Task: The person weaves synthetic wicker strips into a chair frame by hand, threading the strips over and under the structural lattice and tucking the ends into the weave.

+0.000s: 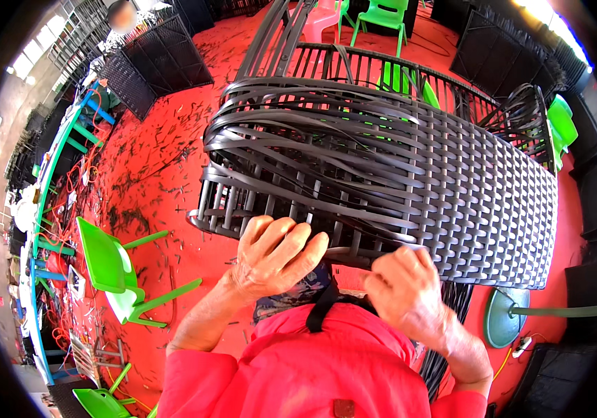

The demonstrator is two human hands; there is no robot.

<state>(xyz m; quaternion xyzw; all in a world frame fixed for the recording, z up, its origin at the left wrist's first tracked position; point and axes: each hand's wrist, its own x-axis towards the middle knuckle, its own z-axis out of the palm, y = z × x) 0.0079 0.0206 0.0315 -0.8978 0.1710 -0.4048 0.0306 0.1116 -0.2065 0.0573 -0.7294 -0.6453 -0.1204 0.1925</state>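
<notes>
A black woven furniture panel (479,188) lies in front of me, tightly woven on its right half. Long loose black plastic strips (298,132) trail out of the weave to the left, looping over the bare slats of the frame (218,209). My left hand (277,254) is closed at the frame's near edge, its fingers curled; what they hold is hidden. Close to the weave's lower left border, my right hand (410,289) is also closed, slightly blurred, and I cannot make out what is in it.
A green chair (107,261) lies tipped on the red floor at left, among black scraps (145,181). More green chairs (382,17) and a pink chair (323,19) stand beyond the panel. A round teal base with a pole (504,317) is at right. A person (124,24) is far left.
</notes>
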